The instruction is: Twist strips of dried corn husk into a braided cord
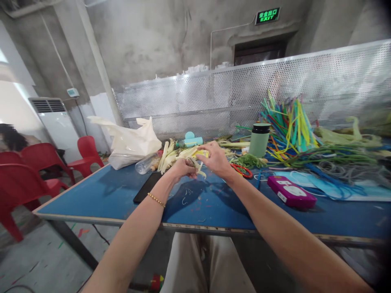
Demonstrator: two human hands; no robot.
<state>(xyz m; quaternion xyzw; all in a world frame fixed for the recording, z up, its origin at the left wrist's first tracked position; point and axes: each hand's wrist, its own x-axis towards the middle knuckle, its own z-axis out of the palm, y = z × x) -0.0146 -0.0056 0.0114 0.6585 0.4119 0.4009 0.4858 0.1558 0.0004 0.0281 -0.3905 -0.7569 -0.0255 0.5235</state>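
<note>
Above the blue tabletop, the left hand has its fingers pressed together on a pale husk strip, which juts rightward between the hands, its long axis tipping down, nearer the left than the right hand, whose thumb and forefinger stand apart.

Green-lit rectangular exit sign: hung high up
Red plastic chairs: stood at the left
Cylindrical pale-green tumbler: stood upright

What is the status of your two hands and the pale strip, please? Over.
Left hand closed on pale strip. Right hand curved beside it, contact unclear. Dark flat slab on table close by, not plainly blocking.
</note>
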